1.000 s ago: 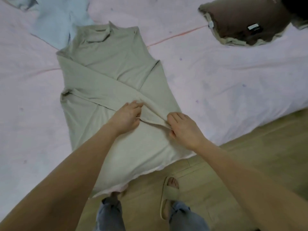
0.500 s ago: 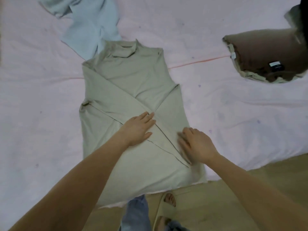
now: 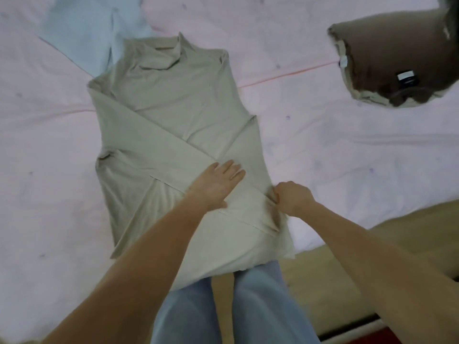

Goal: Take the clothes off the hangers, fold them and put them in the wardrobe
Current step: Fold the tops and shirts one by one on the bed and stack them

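- Beige top [image 3: 173, 115] flat on the bed [image 3: 347, 157], collar toward the far edge, hem hanging over the near edge against the jeans [image 3: 260, 306].
- Both sleeves folded across the body, crossing low on the front; no hanger anywhere in view.
- Changed since half a second ago: right hand [image 3: 291, 198], then spread flat near the sleeve end, now curled and pinching the fabric at the top's right edge.
- Left hand [image 3: 218, 184] as before: fingers spread, palm pressed flat on the crossed sleeves, just shifted a bit toward the right edge.
- A second ago both hands nipping the sleeve cuff; placing of that sleeve now done.
- Reading: sleeve stage finished, left hand pinning the layers, right hand tidying the side edge or readying a fold inward. Which of the two, cannot tell.
- Still to do, judged: fold the body lengthwise or hem to collar, then carry to the wardrobe (not in view).
- Risk: pulling the right edge may drag the top sleeve out of line unless the left palm holds firm.
- Light blue garment [image 3: 82, 28] at the far left corner, partly under the beige collar; brown garment [image 3: 397, 63] near the far right edge, well apart.
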The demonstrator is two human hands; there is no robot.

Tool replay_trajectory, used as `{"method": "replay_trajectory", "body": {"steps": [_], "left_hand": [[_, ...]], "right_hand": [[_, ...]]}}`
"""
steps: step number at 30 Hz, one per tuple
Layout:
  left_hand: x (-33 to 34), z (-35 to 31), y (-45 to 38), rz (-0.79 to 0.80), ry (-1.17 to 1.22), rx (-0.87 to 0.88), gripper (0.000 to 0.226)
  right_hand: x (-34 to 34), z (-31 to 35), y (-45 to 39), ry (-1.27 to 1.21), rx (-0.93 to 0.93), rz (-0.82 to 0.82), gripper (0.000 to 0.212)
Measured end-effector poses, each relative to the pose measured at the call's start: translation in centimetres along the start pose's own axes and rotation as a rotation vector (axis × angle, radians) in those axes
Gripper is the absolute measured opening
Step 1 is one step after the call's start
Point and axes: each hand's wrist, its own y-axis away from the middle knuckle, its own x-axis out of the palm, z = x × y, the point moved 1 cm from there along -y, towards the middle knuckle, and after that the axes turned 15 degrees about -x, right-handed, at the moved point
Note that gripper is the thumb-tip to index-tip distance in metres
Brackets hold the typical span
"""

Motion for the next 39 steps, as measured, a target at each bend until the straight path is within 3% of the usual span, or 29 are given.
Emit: {"method": "replay_trajectory", "body": {"steps": [2, 5, 8, 13, 18, 25, 27, 30, 32, 36, 39], "left_hand": [[-0.4, 0.4, -0.4, 0.002, 0.059, -0.003, 0.094], [-2.1, 2.7, -1.9, -0.033, 0.223, -0.086, 0.074], [-4.9, 7.6, -3.9, -0.136, 0.346, -0.307, 0.053], [-6.9, 17.2, -5.4, -0.227, 0.468, -0.704, 0.046], [-5.0, 23.7, -5.9, -0.316, 0.608, -0.949, 0.042], [-3.6, 26.6, -9.0, -0.465, 0.83, -0.991, 0.051], [-3.6, 27.8, -9.7, -0.501, 0.943, -1.015, 0.04], [-4.0, 29.7, -10.0, -0.426, 1.173, -1.059, 0.026], [-4.1, 30.5, -9.7, -0.38, 1.274, -1.016, 0.017], [-3.7, 31.0, -8.6, -0.318, 1.064, -0.908, 0.012], [-3.5, 31.3, -8.0, -0.368, 1.147, -0.863, 0.013]], "right_hand": [[-1.2, 0.4, -0.4, 0.031, -0.025, -0.03, 0.003], [-4.7, 2.0, -2.2, -0.019, -0.118, -0.183, 0.008], [-10.1, 4.0, -7.0, -0.06, -0.254, -0.347, 0.011], [-18.4, 7.2, -15.2, -0.082, -0.413, -0.572, 0.008], [-22.6, 7.4, -21.4, 0.079, -0.366, -0.691, 0.039], [-25.1, 7.8, -26.3, 0.03, -0.34, -0.653, 0.035], [-25.6, 8.2, -27.0, -0.077, -0.368, -0.621, 0.027], [-26.2, 8.4, -27.6, -0.224, -0.351, -0.625, 0.014], [-26.5, 8.4, -27.4, -0.273, -0.332, -0.663, 0.027], [-25.8, 8.2, -26.6, -0.158, -0.335, -0.499, 0.014], [-25.7, 8.1, -25.4, -0.211, -0.327, -0.634, 0.007]]}}
